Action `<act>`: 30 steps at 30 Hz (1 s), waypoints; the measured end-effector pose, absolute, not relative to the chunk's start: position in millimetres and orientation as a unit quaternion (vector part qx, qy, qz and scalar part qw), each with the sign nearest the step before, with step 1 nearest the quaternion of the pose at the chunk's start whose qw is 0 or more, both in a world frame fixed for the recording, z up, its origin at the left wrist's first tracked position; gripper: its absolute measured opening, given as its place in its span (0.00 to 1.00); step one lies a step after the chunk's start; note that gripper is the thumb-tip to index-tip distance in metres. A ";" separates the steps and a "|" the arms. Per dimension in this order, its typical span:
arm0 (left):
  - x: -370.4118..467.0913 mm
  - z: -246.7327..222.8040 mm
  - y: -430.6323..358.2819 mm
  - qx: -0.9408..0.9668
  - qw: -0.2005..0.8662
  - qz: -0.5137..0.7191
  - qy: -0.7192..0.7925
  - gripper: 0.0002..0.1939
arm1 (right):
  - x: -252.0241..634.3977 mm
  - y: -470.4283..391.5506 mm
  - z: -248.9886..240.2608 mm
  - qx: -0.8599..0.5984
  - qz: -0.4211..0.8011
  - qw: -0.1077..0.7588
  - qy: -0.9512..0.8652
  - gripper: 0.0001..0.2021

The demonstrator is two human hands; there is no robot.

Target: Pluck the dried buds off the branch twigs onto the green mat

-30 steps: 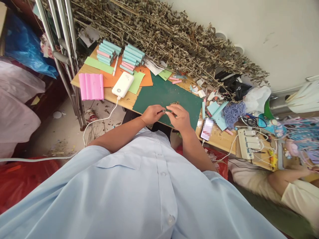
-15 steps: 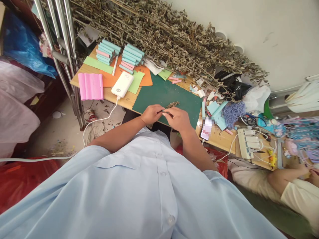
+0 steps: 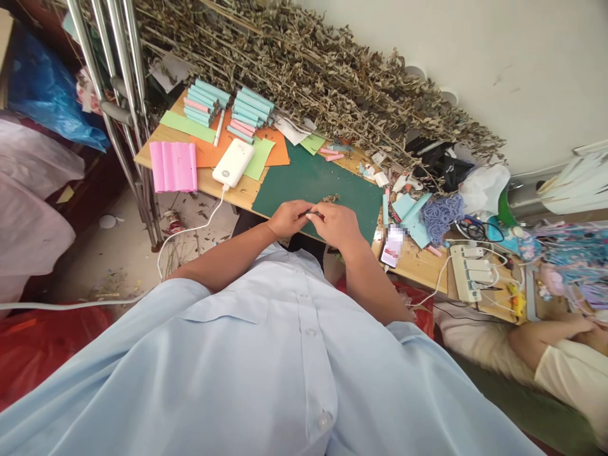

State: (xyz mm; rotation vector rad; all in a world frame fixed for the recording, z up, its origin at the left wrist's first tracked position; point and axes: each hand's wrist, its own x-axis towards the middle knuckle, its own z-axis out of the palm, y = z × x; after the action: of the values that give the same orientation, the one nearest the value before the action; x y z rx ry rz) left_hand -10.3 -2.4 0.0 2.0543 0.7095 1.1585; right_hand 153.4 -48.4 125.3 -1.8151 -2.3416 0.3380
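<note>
By the green mat (image 3: 304,176), the right hand (image 3: 340,225) has curled its fingers inward; it and the left hand (image 3: 287,219) pinch an indistinct item (image 3: 310,211).

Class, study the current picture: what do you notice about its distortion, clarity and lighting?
Head view: the shirt swells towards the lower edge, a wide-angle look; same head view: blocky pixels mask part of the phone, and the light looks soft and diffuse.
</note>
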 end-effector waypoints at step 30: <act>-7.8 -6.7 -1.4 0.767 0.318 0.450 0.328 0.13 | 225.2 -43.0 44.2 -0.731 0.203 0.288 -0.584 0.10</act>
State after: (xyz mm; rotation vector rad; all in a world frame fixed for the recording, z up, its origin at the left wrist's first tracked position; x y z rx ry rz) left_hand -7.8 -1.4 -6.7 2.0180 0.8634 1.1830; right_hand 225.2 -43.0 44.2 -1.9522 -1.5606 0.5424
